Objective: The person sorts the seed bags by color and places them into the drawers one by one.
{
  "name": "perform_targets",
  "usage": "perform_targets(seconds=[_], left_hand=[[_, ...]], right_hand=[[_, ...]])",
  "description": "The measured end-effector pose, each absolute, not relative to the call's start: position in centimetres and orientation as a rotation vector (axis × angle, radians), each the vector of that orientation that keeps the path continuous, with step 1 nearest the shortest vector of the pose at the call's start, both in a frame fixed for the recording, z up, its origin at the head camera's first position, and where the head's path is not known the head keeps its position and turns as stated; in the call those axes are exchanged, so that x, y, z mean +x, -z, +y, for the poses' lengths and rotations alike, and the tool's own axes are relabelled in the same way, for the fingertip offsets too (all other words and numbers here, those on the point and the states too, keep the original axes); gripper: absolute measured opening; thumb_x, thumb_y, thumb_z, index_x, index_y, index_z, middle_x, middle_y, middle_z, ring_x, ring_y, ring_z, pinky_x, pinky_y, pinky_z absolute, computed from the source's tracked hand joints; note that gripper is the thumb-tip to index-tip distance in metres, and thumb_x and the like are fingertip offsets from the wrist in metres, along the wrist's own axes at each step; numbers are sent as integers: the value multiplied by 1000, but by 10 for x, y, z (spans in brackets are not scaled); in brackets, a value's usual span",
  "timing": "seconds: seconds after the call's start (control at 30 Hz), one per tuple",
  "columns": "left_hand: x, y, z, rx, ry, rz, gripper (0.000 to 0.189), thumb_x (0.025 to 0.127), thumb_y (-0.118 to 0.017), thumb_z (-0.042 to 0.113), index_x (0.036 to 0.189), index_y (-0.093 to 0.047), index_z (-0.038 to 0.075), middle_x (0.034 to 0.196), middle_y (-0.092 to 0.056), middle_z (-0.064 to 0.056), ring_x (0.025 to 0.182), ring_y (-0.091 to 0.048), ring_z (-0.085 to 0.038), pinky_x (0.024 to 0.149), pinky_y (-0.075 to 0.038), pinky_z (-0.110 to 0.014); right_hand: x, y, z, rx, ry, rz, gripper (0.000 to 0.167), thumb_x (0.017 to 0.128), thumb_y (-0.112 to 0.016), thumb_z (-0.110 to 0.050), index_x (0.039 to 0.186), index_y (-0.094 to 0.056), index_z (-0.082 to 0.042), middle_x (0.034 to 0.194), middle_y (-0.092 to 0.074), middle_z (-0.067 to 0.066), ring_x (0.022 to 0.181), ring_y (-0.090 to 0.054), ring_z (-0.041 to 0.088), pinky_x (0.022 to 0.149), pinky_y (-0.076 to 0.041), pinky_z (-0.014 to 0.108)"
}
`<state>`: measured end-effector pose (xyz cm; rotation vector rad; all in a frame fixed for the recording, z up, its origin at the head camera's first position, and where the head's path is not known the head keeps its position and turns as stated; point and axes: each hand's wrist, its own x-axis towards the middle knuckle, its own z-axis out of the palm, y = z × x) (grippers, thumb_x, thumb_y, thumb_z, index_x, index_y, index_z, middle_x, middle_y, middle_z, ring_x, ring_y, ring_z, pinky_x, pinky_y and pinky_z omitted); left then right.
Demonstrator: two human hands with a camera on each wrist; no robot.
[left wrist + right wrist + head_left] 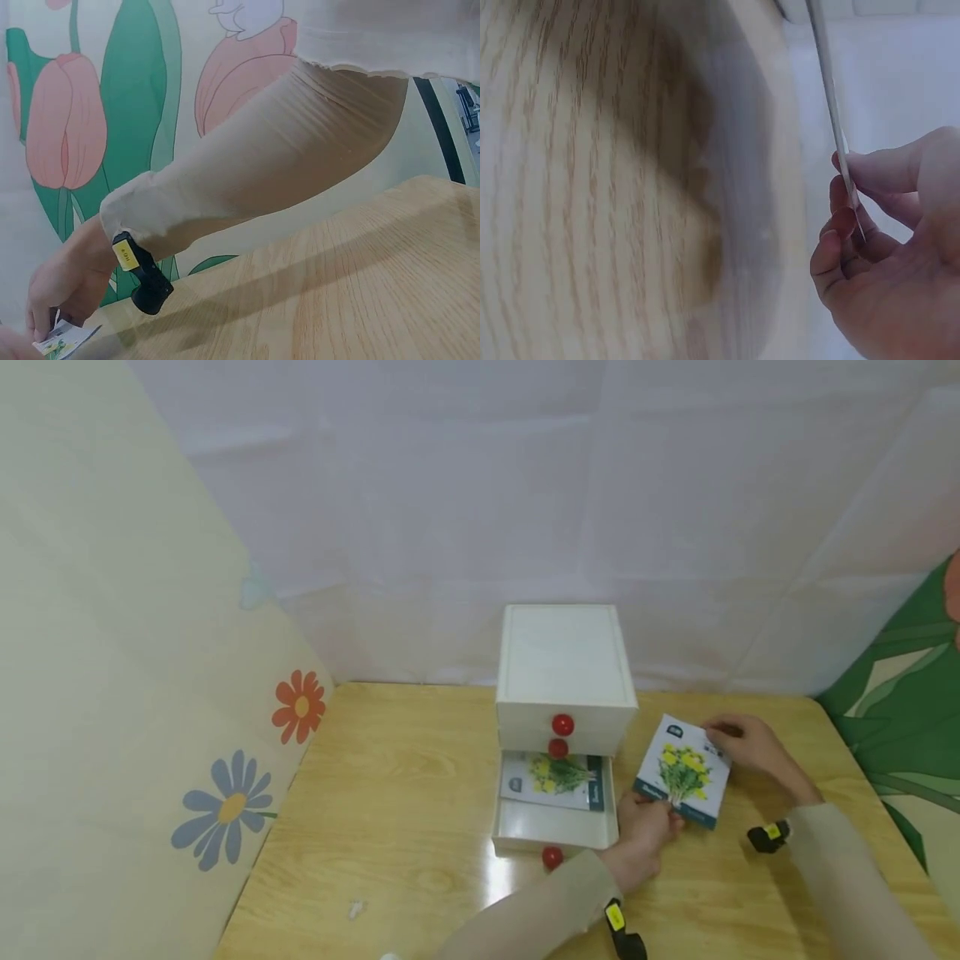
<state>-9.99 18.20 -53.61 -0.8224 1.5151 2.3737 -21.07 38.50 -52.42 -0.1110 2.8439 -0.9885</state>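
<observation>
Both hands hold a seed packet (684,768) printed with yellow flowers and green leaves, to the right of a small white drawer unit (562,656). My left hand (645,831) grips its lower edge beside the pulled-out drawer. At the upper right corner, my right hand (750,747) pinches the packet between thumb and fingers. The right wrist view shows the packet (831,97) edge-on in the right hand (885,225). Inside the pulled-out bottom drawer (551,828) lies another packet (551,781) with the same picture.
Red knobs (562,725) are on the drawer fronts. The wooden table (405,793) ends at a pale cloth (420,527) behind, with printed flower panels at the sides. A small white scrap (356,908) lies at front left. Black devices (768,837) are on both wrists.
</observation>
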Motion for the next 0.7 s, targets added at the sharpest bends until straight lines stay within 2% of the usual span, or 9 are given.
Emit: perform_targets(seconds=[0.07,0.17,0.23,0.3,0.4,0.47,0.7], left_hand=[[-99,535,181,-809,-2366,1525,25,87,-65,-14,103,-59,5,84,-65,-10,61,-58,-14,54,-51,-18],[-98,533,180,-780,-2340,1552,24,87,-67,-12,103,-59,5,84,-65,-10,64,-60,-15,57,-54,-20],[-97,531,178,-760,-2337,1550,24,88,-67,-11,104,-59,5,86,-64,-12,67,-62,-16,60,-58,-23],[-96,530,176,-742,-2345,1532,25,89,-67,-12,106,-58,6,89,-65,-14,71,-64,-18,65,-62,-26],[-95,527,172,-720,-2362,1484,27,90,-66,-12,110,-58,5,94,-65,-15,78,-67,-22,72,-66,-32],[-94,526,169,-706,-2359,1465,28,91,-65,-11,113,-57,5,96,-66,-14,81,-68,-23,75,-67,-34],[-92,524,165,-641,-2329,1471,27,93,-66,-9,114,-58,5,96,-67,-15,82,-70,-24,76,-68,-34]], right_hand=[[-207,522,388,-106,996,2851,41,114,-50,-21,136,-60,12,132,-61,39,119,-60,53,93,-58,60],[-201,519,391,-104,1011,2873,40,113,-51,-21,134,-61,12,130,-64,37,114,-63,48,85,-59,41],[-197,517,392,-112,1018,2899,38,113,-53,-20,132,-63,11,126,-66,36,105,-67,38,79,-55,28],[-193,516,394,-139,1039,2933,35,112,-55,-18,129,-66,11,123,-68,34,97,-66,20,74,-51,18],[-188,517,395,-168,1084,2959,33,111,-57,-18,126,-67,10,120,-70,33,89,-57,-5,70,-49,11],[-185,519,397,-178,1114,2970,33,111,-58,-18,125,-68,10,119,-70,33,86,-52,-15,71,-48,8],[-174,518,402,-119,1133,2974,37,111,-58,-24,126,-67,9,124,-68,34,92,-43,-25,74,-43,6]])
